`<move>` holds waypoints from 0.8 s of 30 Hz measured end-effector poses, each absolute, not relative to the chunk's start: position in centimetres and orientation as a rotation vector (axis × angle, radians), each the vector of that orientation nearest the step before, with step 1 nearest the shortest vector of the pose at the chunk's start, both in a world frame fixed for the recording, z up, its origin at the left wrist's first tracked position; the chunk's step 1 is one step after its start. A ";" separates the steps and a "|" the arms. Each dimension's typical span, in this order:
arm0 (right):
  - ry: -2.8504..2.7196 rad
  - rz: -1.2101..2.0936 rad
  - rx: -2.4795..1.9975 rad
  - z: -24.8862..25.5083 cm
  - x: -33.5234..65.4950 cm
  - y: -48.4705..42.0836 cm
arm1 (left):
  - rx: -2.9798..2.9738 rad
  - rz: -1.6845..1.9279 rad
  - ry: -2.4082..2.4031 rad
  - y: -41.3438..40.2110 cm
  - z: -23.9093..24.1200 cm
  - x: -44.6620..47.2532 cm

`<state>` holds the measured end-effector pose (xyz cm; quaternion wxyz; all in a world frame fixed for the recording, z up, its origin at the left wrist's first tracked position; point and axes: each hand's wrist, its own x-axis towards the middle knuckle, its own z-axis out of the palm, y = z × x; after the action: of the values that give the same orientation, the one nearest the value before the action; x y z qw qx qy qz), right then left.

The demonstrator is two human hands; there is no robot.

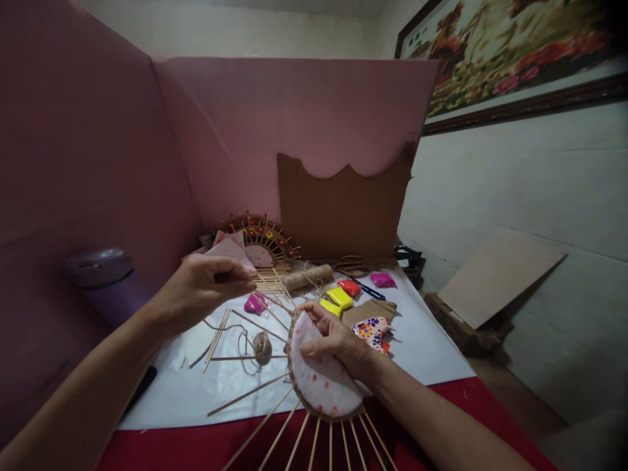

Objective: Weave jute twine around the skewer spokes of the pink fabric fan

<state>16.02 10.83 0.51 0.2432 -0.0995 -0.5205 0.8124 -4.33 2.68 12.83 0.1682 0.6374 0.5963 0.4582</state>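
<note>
The right hand [338, 340] is closed around the upper edge of a half-round piece [316, 386] covered in spotted cloth, its thumb flat on the cloth and its fingers bent behind the edge. The piece is held tilted above the near side of the table, with thin sticks [330, 445] fanning out from its curved rim. The left hand [199, 288] is raised beside the far sticks, its fingers bent toward the thumb at the stick ends; I cannot tell whether it pinches a stick or something finer.

Beyond the hands, a small ball of twine [262, 347] and a few loose sticks [216, 340] lie on the white cover [417, 356], which has a red cloth [466, 399] along its near edge. Clear packets hold coloured stuff: a pink packet [255, 302] by the left hand, a yellow packet [340, 298] partly over a second yellow one, a red packet [350, 288] just behind them, and another pink one farther right. A thick roll of twine [309, 278] lies on its side near the red packet.

At the back stands a decorated half-round piece [282, 243] with sticks, near a large cardboard sheet [338, 212]. At the far left is a purplish lidded bin [103, 294]; its inside is hidden.
</note>
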 end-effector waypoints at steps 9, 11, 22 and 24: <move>-1.416 2.194 -0.258 -0.1 15.9 10.9 | 1.581 1.263 1.726 4.9 11.4 -6.3; -1.410 2.202 -0.255 0.1 15.9 10.8 | 1.533 1.254 1.724 5.3 10.7 -6.8; -1.386 2.142 -0.227 0.9 16.3 11.1 | 1.278 1.018 1.607 3.7 4.5 -4.6; -1.434 2.118 -0.223 0.9 16.4 11.1 | 1.287 0.875 1.549 3.4 3.4 -3.5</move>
<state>16.45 11.12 0.92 0.2828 -0.0833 -0.5357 0.7912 -3.48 3.36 3.37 0.4554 0.5218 0.6281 0.3547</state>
